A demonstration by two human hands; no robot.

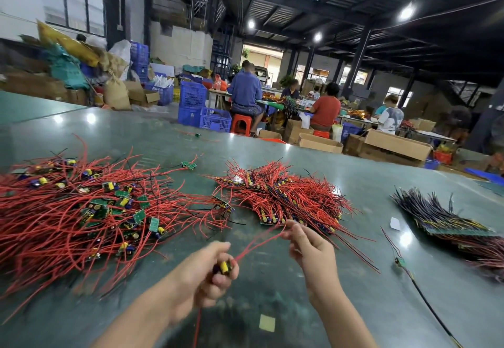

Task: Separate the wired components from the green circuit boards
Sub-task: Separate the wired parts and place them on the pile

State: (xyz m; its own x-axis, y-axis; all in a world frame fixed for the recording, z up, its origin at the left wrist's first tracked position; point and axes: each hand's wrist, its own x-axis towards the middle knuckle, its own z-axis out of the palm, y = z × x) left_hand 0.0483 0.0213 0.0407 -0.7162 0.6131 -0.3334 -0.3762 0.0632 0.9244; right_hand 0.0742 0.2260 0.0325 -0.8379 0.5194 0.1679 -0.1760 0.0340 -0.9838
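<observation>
**Wired component held between both hands over the worktop**

The left hand (210, 271) is raised low over the near middle of the worktop (300, 306), its forearm reaching in from the lower left. Its fingers (223, 279) are curled tightly round a small wired component (224, 266), of which a yellow cylinder and a dark blue part are seen. The right hand (308, 246) is held just beside it, slightly farther from the body, with the forearm entering from the lower right. Red wires (259, 244) are pinched between its thumb and fingertips, and they are stretched in a straight line back to the component in the left hand. Both hands are blurred, so finer detail of the grip cannot be told.

A large loose heap of red-wired green circuit boards (90, 206) is spread over the left of the worktop. A second, denser pile (281, 200) lies just beyond the right hand, its nearest wires close to the fingertips. A stack of boards with dark wires (447, 219) is set at the right, and a single wired board (400, 261) lies apart in front of it. Bare green surface is seen between the heaps and around the forearms, where a small yellowish square (267, 322) lies. The far edge of the worktop runs diagonally behind the piles, with cardboard boxes (392, 147) beyond it.
</observation>
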